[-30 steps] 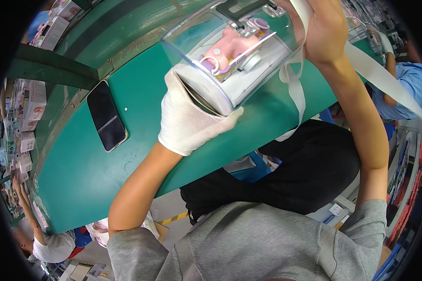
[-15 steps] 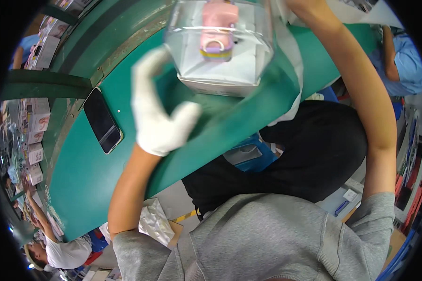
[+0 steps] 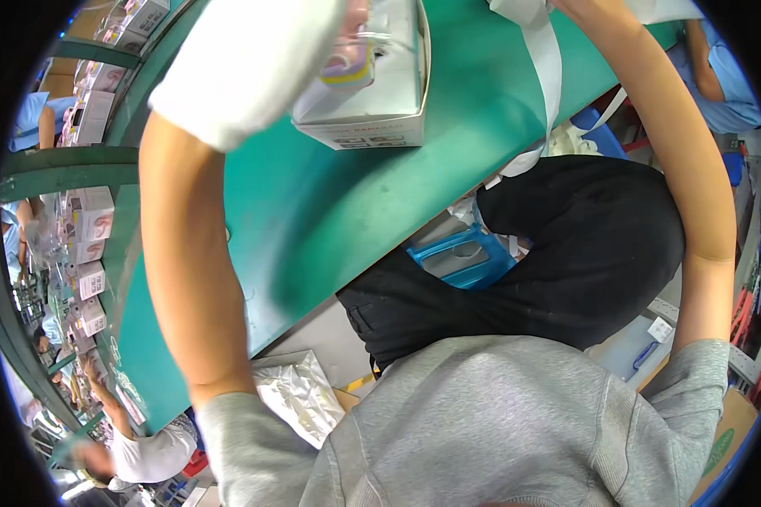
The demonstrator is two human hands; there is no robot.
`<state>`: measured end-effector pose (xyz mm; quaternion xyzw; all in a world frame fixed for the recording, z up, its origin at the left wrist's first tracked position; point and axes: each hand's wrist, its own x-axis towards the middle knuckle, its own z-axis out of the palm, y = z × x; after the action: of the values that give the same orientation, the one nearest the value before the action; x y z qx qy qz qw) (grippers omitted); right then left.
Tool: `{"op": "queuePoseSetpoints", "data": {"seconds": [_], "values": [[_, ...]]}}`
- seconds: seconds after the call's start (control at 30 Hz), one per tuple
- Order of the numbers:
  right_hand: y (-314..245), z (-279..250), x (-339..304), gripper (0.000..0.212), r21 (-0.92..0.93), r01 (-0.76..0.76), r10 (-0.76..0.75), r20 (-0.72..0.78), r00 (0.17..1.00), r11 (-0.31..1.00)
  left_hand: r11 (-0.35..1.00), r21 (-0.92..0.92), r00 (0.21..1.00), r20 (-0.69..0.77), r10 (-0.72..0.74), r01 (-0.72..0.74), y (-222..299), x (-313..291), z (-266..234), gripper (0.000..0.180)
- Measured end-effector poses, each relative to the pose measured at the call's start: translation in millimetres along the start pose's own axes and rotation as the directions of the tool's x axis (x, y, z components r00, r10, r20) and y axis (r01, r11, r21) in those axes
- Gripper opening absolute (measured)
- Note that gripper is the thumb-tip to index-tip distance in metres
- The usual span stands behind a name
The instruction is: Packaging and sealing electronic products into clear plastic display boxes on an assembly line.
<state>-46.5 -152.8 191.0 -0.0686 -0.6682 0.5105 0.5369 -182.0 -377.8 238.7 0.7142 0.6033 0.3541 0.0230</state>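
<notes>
Left of the box (image 3: 359, 133), my left hand (image 3: 249, 68): fingers indiscernible; right hand out of view. Box likely light, crushable; hold sides.

One box (image 3: 359, 133) on one green table (image 3: 473, 101), seemingly one pink toy (image 3: 347, 66), one silver bag (image 3: 303, 397).

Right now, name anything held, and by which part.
Cannot be told: the gloved left hand overlaps the box, any grip hidden; the right hand lies beyond the upper edge.
</notes>
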Motion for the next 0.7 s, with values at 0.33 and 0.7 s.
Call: {"op": "queuePoseSetpoints", "data": {"seconds": [0.33,0.7], "values": [[-8.7,24.9,-12.0,0.023,-0.052,-0.058,0.059,0.012,0.998,0.997,0.881,0.432,0.964,0.248,0.091,-0.194,-20.1,-9.6,-50.3,0.047],[-10.4,8.5,-13.4,0.024,-0.241,0.003,-0.008,-0.020,1.000,0.971,0.860,0.430,0.950,0.258,0.174,-0.274,-11.1,19.4,4.5,0.043]]}}
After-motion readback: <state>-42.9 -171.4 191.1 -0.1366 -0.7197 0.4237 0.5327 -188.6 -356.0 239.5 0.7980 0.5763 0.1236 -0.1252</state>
